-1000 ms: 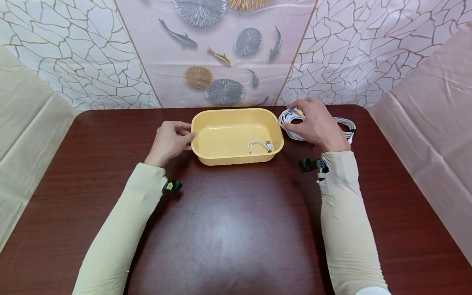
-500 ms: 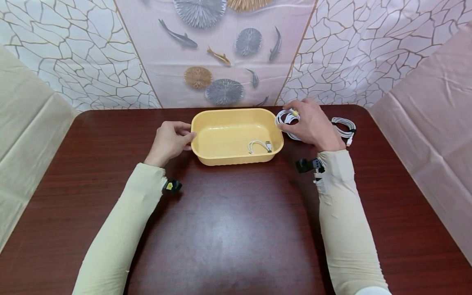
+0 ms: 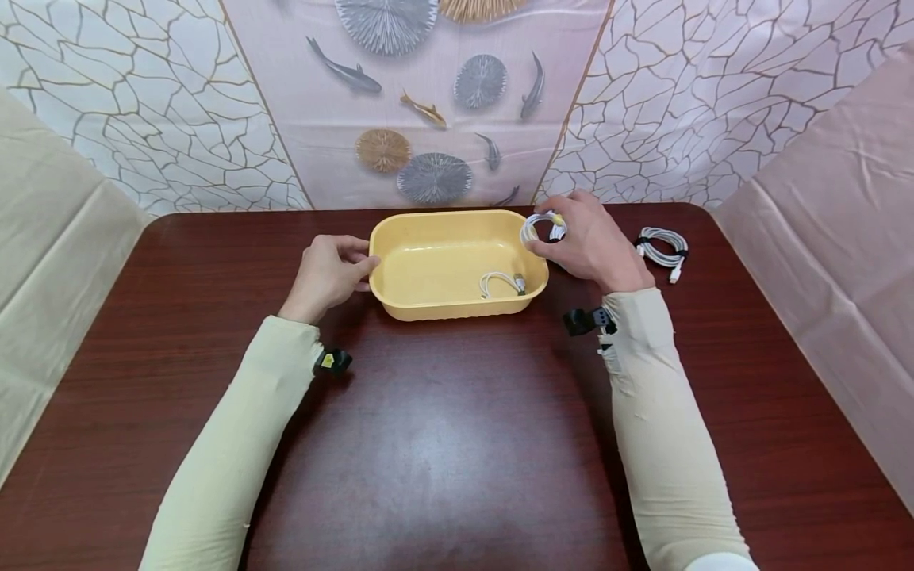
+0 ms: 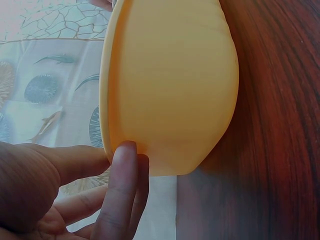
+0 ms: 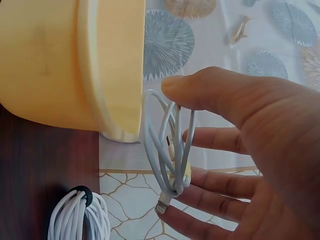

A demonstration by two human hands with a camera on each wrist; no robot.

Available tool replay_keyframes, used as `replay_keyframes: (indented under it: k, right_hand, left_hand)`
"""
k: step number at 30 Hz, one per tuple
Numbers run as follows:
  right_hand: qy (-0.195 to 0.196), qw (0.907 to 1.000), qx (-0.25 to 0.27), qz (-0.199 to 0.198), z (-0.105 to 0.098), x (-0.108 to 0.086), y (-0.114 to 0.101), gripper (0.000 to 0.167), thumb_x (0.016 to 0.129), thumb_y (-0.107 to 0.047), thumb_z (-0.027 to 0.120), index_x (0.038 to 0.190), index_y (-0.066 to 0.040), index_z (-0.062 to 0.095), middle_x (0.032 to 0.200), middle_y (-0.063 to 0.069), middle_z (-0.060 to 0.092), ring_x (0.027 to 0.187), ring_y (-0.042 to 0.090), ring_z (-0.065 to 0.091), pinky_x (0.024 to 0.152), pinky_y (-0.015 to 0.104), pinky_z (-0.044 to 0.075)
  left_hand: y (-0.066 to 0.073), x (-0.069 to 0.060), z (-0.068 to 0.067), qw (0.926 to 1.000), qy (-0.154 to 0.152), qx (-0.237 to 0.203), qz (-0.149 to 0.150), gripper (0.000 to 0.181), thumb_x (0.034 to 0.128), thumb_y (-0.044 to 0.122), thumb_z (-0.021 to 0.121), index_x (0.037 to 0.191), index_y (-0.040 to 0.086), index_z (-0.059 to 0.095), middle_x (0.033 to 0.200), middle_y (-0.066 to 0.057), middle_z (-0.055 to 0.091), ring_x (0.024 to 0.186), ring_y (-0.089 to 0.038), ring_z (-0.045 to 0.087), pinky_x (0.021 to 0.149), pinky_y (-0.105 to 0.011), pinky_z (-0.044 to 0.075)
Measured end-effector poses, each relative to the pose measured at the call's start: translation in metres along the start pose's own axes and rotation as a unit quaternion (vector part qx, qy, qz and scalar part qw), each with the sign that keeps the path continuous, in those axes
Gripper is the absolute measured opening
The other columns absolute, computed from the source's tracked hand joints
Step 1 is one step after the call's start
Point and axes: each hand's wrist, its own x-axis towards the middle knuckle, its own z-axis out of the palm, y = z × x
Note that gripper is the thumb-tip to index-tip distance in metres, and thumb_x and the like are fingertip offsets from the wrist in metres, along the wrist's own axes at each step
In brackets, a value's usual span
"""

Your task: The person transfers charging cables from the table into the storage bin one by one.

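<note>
A yellow plastic basin (image 3: 443, 305) stands at the back middle of the table. My left hand (image 3: 330, 274) pinches its left rim, fingers against the outer wall in the left wrist view. My right hand (image 3: 593, 244) holds a coiled white charging cable (image 5: 167, 145) between thumb and fingers, raised beside the basin's right rim. That coil's metal plug (image 5: 161, 206) hangs near the fingertips. Inside the basin, toward its right end, lies a short white USB cable (image 3: 497, 276).
A grey-white coiled cable (image 3: 664, 247) with a black tie lies on the table right of my right hand. Another white cable bundle (image 5: 80, 215), black-tied, lies below the held coil. A patterned cloth backdrop (image 3: 443, 103) rises behind the table's back edge.
My right hand has lifted the white charging cable and moved left with it to the basin's right rim. More of the grey-white coil now shows. My left hand has stayed in place.
</note>
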Motion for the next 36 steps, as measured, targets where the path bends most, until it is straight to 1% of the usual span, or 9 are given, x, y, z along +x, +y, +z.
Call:
replay_keyframes:
  k: [3, 7, 11, 14, 18, 21, 28, 33, 36]
  right_hand:
    - [0.004, 1.0, 0.0, -0.007, 0.001, 0.001, -0.001, 0.047, 0.089, -0.03, 0.076, 0.127, -0.004, 0.065, 0.118, 0.022, 0.061, 0.112, 0.037, 0.052, 0.098, 0.05, 0.048]
    - [0.0, 0.9999, 0.002, -0.01, 0.002, 0.002, -0.003, 0.047, 0.089, -0.03, 0.075, 0.127, -0.004, 0.065, 0.12, 0.022, 0.06, 0.113, 0.037, 0.053, 0.097, 0.05, 0.048]
    - [-0.005, 0.9999, 0.002, -0.012, 0.003, 0.003, -0.004, 0.046, 0.091, -0.03, 0.074, 0.128, -0.004, 0.065, 0.123, 0.022, 0.06, 0.114, 0.036, 0.053, 0.097, 0.05, 0.049]
    - [-0.011, 0.9999, 0.001, -0.012, 0.003, 0.004, -0.005, 0.047, 0.091, -0.03, 0.074, 0.13, -0.004, 0.064, 0.125, 0.021, 0.059, 0.114, 0.034, 0.053, 0.097, 0.05, 0.049]
    - [-0.015, 0.9998, 0.0, -0.016, 0.005, 0.006, -0.006, 0.049, 0.091, -0.029, 0.074, 0.131, -0.004, 0.064, 0.126, 0.021, 0.059, 0.115, 0.034, 0.053, 0.1, 0.05, 0.049]
    - [-0.015, 0.9997, -0.002, -0.021, 0.006, 0.008, -0.007, 0.05, 0.091, -0.029, 0.074, 0.132, -0.003, 0.063, 0.127, 0.021, 0.059, 0.118, 0.035, 0.052, 0.103, 0.051, 0.049]
    - [-0.013, 0.9995, -0.005, -0.03, 0.008, 0.011, -0.01, 0.049, 0.089, -0.03, 0.074, 0.13, -0.005, 0.065, 0.124, 0.021, 0.059, 0.113, 0.035, 0.053, 0.099, 0.05, 0.05]
    - [-0.012, 0.9991, -0.005, -0.041, 0.009, 0.012, -0.013, 0.05, 0.087, -0.028, 0.076, 0.13, -0.005, 0.064, 0.124, 0.021, 0.06, 0.111, 0.035, 0.054, 0.099, 0.05, 0.05]
    - [-0.013, 0.9989, -0.002, -0.045, 0.01, 0.012, -0.014, 0.051, 0.087, -0.027, 0.077, 0.13, -0.004, 0.064, 0.125, 0.021, 0.06, 0.112, 0.035, 0.054, 0.1, 0.049, 0.05]
  left_hand:
    - [0.0, 0.0, 0.0, 1.0, 0.001, -0.003, 0.003, 0.036, 0.0992, 0.014, 0.067, 0.131, -0.003, 0.064, 0.112, -0.025, 0.071, 0.069, -0.009, 0.071, 0.079, -0.038, 0.068]
    - [-0.001, 0.0, 0.0, 1.0, 0.003, -0.004, 0.005, 0.036, 0.0993, 0.012, 0.067, 0.131, -0.004, 0.064, 0.114, -0.026, 0.071, 0.074, -0.012, 0.073, 0.079, -0.039, 0.067]
    - [0.0, 0.001, 0.0, 1.0, 0.003, -0.001, 0.003, 0.036, 0.0992, 0.013, 0.067, 0.132, -0.003, 0.064, 0.114, -0.025, 0.071, 0.076, -0.014, 0.074, 0.079, -0.038, 0.067]
    - [0.001, 0.001, 0.001, 1.0, 0.004, -0.003, 0.006, 0.037, 0.0991, 0.013, 0.067, 0.131, -0.004, 0.064, 0.115, -0.026, 0.071, 0.079, -0.019, 0.076, 0.078, -0.038, 0.068]
    - [0.0, 0.001, 0.001, 0.9999, 0.003, -0.006, 0.01, 0.036, 0.0994, 0.012, 0.066, 0.131, -0.004, 0.064, 0.115, -0.027, 0.071, 0.09, -0.029, 0.077, 0.078, -0.039, 0.067]
    - [-0.001, 0.001, 0.001, 0.9999, 0.002, -0.003, 0.011, 0.035, 0.0995, 0.012, 0.066, 0.131, -0.004, 0.064, 0.115, -0.026, 0.071, 0.092, -0.032, 0.076, 0.079, -0.04, 0.067]
    - [0.0, 0.0, 0.0, 1.0, 0.0, 0.004, 0.001, 0.037, 0.0994, 0.015, 0.067, 0.132, -0.002, 0.064, 0.113, -0.024, 0.071, 0.089, -0.028, 0.076, 0.081, -0.039, 0.067]
    - [-0.001, 0.0, 0.001, 1.0, 0.001, 0.003, 0.005, 0.037, 0.0993, 0.014, 0.067, 0.132, -0.002, 0.064, 0.112, -0.025, 0.071, 0.09, -0.029, 0.076, 0.08, -0.039, 0.067]
    - [-0.001, 0.0, 0.001, 1.0, 0.0, 0.003, 0.006, 0.037, 0.0993, 0.015, 0.067, 0.132, -0.003, 0.064, 0.112, -0.025, 0.071, 0.086, -0.025, 0.076, 0.08, -0.039, 0.067]
